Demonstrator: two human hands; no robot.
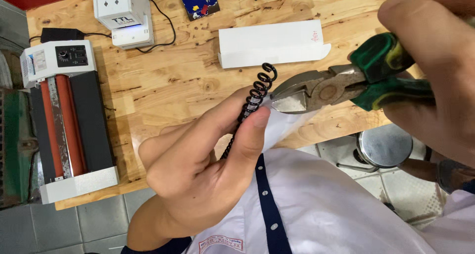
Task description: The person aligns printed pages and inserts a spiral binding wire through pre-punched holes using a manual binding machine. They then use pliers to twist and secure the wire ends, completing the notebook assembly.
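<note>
The left hand (pixel 198 165) pinches a black spiral coil (pixel 256 93); at its 3 o'clock, the right hand (pixel 438 71) grips green-handled pliers (pixel 336 86), tips beside the coil, above the counter (pixel 163 81).

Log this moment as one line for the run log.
left hand: holds black spiral coil | right hand: holds green-handled cutters, tips at coil | wooden table: laminator, white folder

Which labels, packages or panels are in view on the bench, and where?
White folded card sleeve: bench centre, long, small red mark at right end.
Laminator: left edge, white sticker and black dial panel on top.
White box device: top left, black label on front.
Dark blue card: top centre, red and yellow patches.
</note>
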